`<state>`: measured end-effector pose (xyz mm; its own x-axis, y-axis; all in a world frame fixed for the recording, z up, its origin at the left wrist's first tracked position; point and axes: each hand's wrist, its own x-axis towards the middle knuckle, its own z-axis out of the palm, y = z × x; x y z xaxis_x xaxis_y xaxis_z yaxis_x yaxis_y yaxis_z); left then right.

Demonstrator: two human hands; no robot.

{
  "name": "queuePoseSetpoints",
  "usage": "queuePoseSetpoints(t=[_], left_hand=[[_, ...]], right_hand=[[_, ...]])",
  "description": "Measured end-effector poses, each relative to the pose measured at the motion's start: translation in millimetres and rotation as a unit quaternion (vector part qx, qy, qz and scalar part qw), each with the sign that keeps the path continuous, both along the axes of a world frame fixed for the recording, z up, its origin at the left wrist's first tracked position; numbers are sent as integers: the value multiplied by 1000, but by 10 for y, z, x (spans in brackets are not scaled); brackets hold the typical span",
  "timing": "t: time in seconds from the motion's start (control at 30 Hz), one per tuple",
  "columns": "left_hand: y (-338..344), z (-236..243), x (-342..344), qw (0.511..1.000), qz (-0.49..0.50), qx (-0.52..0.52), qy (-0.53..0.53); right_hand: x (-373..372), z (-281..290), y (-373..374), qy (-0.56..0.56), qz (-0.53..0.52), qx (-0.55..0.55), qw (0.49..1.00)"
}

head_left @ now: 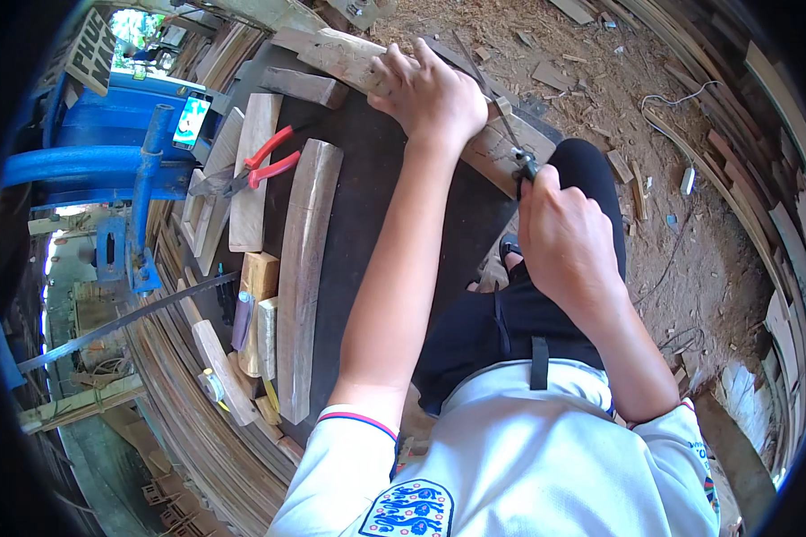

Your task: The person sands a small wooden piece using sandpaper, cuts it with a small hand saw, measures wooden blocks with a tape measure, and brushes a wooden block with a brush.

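My left hand (432,97) is pressed down on a long wooden plank (503,148) at the far edge of the dark tabletop, fingers bent over it. The fingertips are partly hidden by the hand. In my right hand (571,237), closed in a fist, is the dark handle of a thin-bladed saw (503,118). Its blade slants up and left across the plank, just right of my left hand. Whether its teeth are in the wood I cannot tell.
Red-handled pliers (264,167) lie on wood pieces left of my left forearm, beside a long curved wood piece (306,268). Farther left are a long metal blade (125,322) and a blue metal frame (90,170). Stacked wood strips (779,206) line the right; shavings litter the floor.
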<state>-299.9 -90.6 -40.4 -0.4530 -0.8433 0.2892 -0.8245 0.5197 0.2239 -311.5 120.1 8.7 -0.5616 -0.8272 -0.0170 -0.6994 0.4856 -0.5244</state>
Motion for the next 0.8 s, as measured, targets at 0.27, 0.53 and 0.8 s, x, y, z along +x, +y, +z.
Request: queuePoseSetpoints(t=[0.27,0.53,0.8], left_hand=[[123,263,31,995,-5,99,-12],[131,221,-34,995,3,66,70],[-7,75,-49,997,-31,72,30]], right_hand=[[62,-51,33,5,-8,-19,1000],[-77,-108,9,26,-2,-40,999],[-187,-159,-3,3,2,-53,999]])
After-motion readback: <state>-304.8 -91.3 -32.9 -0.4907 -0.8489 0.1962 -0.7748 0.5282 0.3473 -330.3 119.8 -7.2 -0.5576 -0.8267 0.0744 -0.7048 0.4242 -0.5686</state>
